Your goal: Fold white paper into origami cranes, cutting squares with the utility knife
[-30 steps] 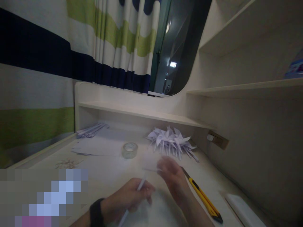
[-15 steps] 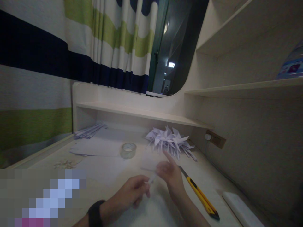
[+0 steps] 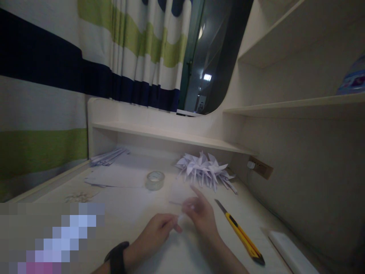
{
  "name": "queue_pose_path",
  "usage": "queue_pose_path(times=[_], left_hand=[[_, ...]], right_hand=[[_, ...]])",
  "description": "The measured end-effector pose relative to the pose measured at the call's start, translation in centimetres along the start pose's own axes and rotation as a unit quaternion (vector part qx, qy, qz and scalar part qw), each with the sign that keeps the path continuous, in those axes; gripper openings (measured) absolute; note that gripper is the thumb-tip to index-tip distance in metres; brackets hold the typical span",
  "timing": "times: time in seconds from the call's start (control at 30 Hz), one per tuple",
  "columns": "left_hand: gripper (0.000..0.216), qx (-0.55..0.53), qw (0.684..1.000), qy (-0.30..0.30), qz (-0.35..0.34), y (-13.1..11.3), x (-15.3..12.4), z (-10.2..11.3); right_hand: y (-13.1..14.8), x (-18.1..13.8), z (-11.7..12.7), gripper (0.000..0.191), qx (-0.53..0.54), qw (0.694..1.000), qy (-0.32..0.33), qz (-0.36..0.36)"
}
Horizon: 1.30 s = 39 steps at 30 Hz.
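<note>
My left hand, with a dark band on the wrist, is closed in a pinch on a small white paper piece. The piece is blurred and sticks out from the fingertips towards the right. My right hand is close beside it, thumb and fingers pinched together and one finger stretched up. What its pinch holds is too small and blurred to make out. Behind the hands lies a sheet of white paper. To the right of my right hand lies a yellow utility knife with its blade out.
A roll of clear tape sits mid-desk. Paper pinwheels are heaped at the back right. White sheets and rolled paper sticks lie back left, small pale bits nearer. A white block lies right, below a wall socket.
My right hand has shifted slightly left and down, closer to my left hand. Less of the white piece now shows between them. Objects on the desk have stayed put.
</note>
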<state>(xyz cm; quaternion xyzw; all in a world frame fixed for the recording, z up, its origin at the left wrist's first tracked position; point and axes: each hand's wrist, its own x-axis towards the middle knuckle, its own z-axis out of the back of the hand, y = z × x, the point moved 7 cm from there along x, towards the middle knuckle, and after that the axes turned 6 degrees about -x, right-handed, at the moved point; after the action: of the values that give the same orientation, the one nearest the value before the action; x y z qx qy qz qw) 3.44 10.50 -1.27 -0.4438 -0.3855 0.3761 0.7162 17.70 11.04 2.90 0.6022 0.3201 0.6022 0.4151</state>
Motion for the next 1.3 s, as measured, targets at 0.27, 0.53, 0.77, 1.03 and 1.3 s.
queue_pose_path(times=[0.27, 0.53, 0.77, 1.03, 1.3], left_hand=[[0.041, -0.040, 0.998, -0.028, 0.037, 0.1, 0.1, 0.8], [0.029, -0.022, 0.999, -0.016, -0.025, -1.4, -0.2, 1.5], [0.029, 0.009, 0.998, -0.052, -0.028, -1.1, -0.2, 1.9], [0.030, 0.000, 0.997, -0.074, -0.009, -1.0, -0.1, 2.2], [0.031, -0.046, 0.994, -0.079, 0.055, 0.1, 0.1, 2.1]], right_hand=[[0.0, 0.0, 0.5, 0.063, -0.012, 0.999, -0.031, -0.039], [-0.7, -0.1, 0.5, 0.061, -0.028, 0.998, -0.029, -0.052], [-1.1, -0.3, 0.1, 0.058, -0.047, 0.997, -0.013, -0.061], [-0.6, -0.3, -0.4, 0.062, -0.062, 0.997, 0.006, -0.049], [-0.5, -0.4, -0.3, 0.059, -0.076, 0.995, 0.012, -0.061]])
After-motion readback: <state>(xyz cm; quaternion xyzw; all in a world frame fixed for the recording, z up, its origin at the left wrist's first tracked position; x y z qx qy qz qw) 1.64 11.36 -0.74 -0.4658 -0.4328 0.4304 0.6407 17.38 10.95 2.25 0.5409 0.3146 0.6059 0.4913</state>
